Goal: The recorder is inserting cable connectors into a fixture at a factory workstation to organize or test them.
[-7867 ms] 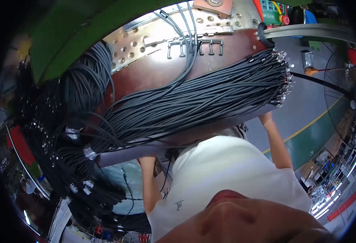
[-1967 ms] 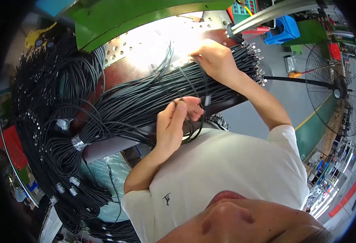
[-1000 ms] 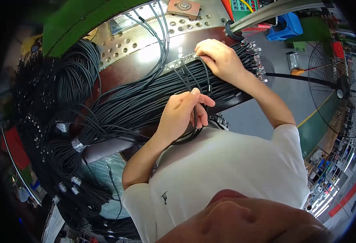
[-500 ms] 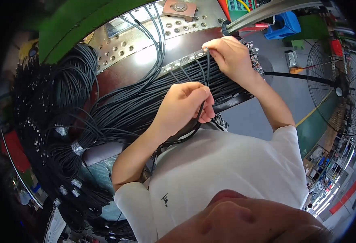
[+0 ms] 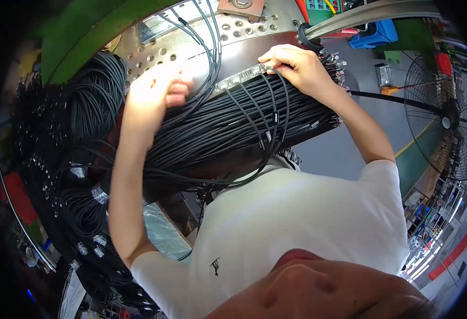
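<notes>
My right hand is closed at the right end of a narrow, shiny fixture strip, its thumb and fingertips pinching the end of a black cable. The connector itself is hidden by the fingers. Several cables run from the strip toward me, over a thick layer of black cables. My left hand is raised beside the perforated metal plate, left of the hanging cables. Its fingers are loosely bent and apart, washed out by glare and a little blurred; I see nothing in them.
A green machine part overhangs the upper left. Large coils of black cable hang at the left. A bolted block sits on the perforated plate. On the right stand a fan and a blue stool.
My left hand has let go of the cables near my chest and moved up and left toward the plate. Those cables now droop in a loop. My right hand stays at the strip's end.
</notes>
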Motion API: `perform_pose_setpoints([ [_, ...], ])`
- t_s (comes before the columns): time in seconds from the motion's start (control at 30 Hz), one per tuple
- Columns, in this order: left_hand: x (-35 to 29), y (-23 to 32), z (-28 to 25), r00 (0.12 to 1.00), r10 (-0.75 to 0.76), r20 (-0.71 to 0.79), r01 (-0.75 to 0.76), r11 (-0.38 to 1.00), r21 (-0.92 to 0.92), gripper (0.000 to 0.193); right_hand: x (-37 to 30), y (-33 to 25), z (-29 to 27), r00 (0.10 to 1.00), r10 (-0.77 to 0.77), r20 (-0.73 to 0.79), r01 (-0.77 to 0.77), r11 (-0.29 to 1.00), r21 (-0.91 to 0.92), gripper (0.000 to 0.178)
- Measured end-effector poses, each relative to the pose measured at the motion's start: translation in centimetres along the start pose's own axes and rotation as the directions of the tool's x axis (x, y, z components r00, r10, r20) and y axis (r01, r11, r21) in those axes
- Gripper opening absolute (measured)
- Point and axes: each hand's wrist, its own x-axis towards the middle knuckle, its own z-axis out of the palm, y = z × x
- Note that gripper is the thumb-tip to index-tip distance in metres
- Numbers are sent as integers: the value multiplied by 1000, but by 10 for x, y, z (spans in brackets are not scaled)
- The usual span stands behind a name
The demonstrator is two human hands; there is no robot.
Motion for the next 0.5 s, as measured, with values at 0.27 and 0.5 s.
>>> perform_pose_setpoints([
  [0.27,125,-36,33,918,387,91,-327,866,-379,30,92,-12,-17,965,-196,-173,209,976,62,26],
  [0.5,83,-15,48,940,285,185,-86,727,-681,40,121,-2,-9,960,-175,-218,183,983,18,31],
])
